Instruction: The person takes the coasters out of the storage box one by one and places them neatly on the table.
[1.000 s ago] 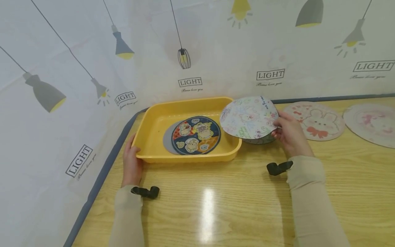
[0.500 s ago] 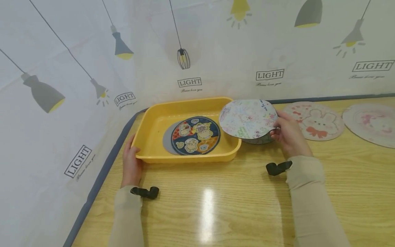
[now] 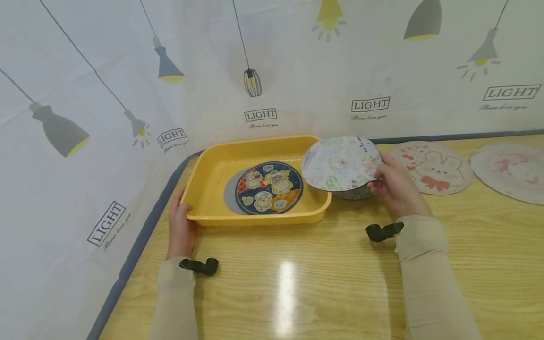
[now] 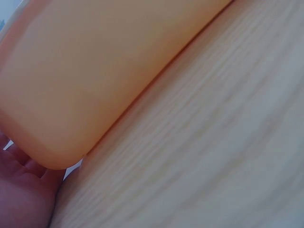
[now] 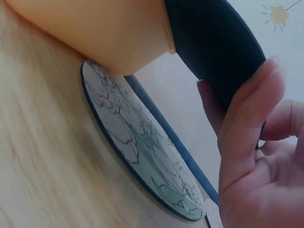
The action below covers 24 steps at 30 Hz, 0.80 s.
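At the left front corner of a yellow plastic tray [image 3: 259,220], my left hand [image 3: 182,226] grips the wall, thumb over the rim. In the left wrist view, its fingers [image 4: 19,159] show beside the tray's orange-looking underside corner. My right hand [image 3: 399,186] pinches the right edge of a round mat [image 3: 342,165] with a pale floral print, raised over the tray's right rim. Its underside [image 5: 213,42] is black in the right wrist view. A dark blue round mat [image 3: 269,188] with cartoon stickers lies inside the tray, overlapping a grey round piece [image 3: 230,193].
A round mat with green leaf drawings [image 5: 137,137] lies on the wooden table [image 3: 331,283] beside the tray, partly beneath its corner in the right wrist view. Farther right lie a bunny mat [image 3: 442,167] and a pink-white mat [image 3: 514,172]. A lamp-printed wall covering [image 3: 306,94] rises behind.
The floral mat has dipped slightly at its far edge and lies a little flatter over the tray rim. My left hand and the tray have stayed in place.
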Each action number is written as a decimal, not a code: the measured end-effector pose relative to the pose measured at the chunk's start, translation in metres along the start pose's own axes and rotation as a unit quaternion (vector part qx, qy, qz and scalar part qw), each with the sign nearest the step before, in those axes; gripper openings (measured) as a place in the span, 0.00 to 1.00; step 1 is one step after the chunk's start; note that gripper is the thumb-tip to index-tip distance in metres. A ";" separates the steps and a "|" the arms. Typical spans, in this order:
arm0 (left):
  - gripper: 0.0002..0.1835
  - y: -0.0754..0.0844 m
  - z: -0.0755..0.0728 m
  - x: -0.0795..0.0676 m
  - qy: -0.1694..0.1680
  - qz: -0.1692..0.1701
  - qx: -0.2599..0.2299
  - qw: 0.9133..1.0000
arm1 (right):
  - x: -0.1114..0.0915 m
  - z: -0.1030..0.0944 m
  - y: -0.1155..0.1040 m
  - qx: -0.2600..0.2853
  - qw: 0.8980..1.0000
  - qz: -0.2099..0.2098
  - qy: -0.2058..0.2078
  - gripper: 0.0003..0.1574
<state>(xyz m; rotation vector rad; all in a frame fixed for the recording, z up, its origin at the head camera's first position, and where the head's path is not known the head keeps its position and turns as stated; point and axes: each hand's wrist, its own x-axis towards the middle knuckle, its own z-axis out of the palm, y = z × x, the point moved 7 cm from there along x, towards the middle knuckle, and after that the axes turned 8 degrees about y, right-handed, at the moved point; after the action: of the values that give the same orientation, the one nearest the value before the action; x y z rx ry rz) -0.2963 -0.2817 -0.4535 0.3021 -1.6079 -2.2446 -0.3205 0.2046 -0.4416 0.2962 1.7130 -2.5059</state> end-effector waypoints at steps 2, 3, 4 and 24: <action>0.32 0.000 -0.001 0.000 0.002 -0.002 -0.001 1.000 | 0.000 0.000 -0.001 0.025 1.000 -0.006 -0.001 0.43; 0.32 0.000 -0.001 0.000 0.002 -0.002 -0.003 1.000 | -0.001 0.001 -0.002 0.036 0.999 -0.008 -0.003 0.43; 0.32 0.001 -0.001 0.000 0.002 -0.001 -0.001 1.000 | -0.001 0.001 -0.002 0.045 0.999 -0.009 -0.005 0.42; 0.31 0.001 -0.002 -0.001 0.010 -0.002 0.003 1.000 | -0.002 -0.012 0.003 0.208 0.977 0.039 0.011 0.45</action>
<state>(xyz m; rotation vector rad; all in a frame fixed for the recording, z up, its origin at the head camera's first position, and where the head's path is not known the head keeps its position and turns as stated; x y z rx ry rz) -0.2942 -0.2828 -0.4532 0.3294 -1.6050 -2.2330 -0.3170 0.2145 -0.4477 0.4112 1.1396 -2.7878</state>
